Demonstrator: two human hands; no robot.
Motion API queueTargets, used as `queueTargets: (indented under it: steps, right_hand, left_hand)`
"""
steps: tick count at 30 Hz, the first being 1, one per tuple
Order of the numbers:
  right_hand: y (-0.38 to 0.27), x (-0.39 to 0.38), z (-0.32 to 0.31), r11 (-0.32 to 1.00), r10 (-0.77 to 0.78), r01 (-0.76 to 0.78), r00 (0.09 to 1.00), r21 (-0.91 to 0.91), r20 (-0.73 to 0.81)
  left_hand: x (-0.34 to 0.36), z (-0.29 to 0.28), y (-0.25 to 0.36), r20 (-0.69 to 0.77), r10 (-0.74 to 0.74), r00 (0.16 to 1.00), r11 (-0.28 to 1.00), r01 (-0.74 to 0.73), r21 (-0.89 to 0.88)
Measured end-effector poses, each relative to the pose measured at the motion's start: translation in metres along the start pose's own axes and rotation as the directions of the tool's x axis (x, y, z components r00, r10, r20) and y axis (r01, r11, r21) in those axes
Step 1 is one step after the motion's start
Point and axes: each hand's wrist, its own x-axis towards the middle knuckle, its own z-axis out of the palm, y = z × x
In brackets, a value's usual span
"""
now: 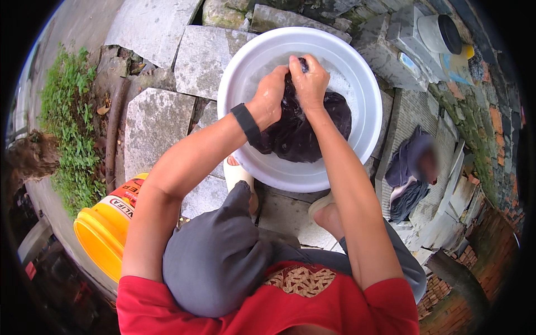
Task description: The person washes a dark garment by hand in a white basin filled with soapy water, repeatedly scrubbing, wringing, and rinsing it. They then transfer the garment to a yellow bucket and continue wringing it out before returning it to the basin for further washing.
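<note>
A dark, wet cloth garment (301, 131) lies bunched in a large white plastic basin (357, 134) that holds soapy water. Both my hands are over the basin, close together, with part of the garment lifted between them. My left hand (270, 92), below a black wristband, is closed around the cloth. My right hand (310, 81) also grips it, and a bit of dark fabric pokes out above its fingers. What kind of garment it is, I cannot tell. Suds float on the water at the right.
A yellow bucket (100, 237) stands to my left. Several dark clothes (413, 162) lie on a ribbed washing slab (413, 111) at the right. A white tub with a black lid (438, 33) sits at the far right. Uneven stone slabs (156, 120) pave the ground.
</note>
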Motion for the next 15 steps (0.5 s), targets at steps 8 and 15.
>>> queueTargets:
  steps: [8, 15]
  right_hand:
    - [0.038, 0.008, -0.006, 0.984, -0.141, 0.147, 0.987, -0.097, 0.072]
    - [0.097, 0.003, 0.008, 0.882, 0.089, 0.221, 0.789, -0.416, 0.608]
  left_hand:
    - [-0.009, -0.014, 0.007, 0.102, -0.135, 0.986, 0.989, 0.141, -0.054]
    - [0.067, -0.061, -0.022, 0.069, 0.151, 0.986, 0.868, -0.165, 0.469]
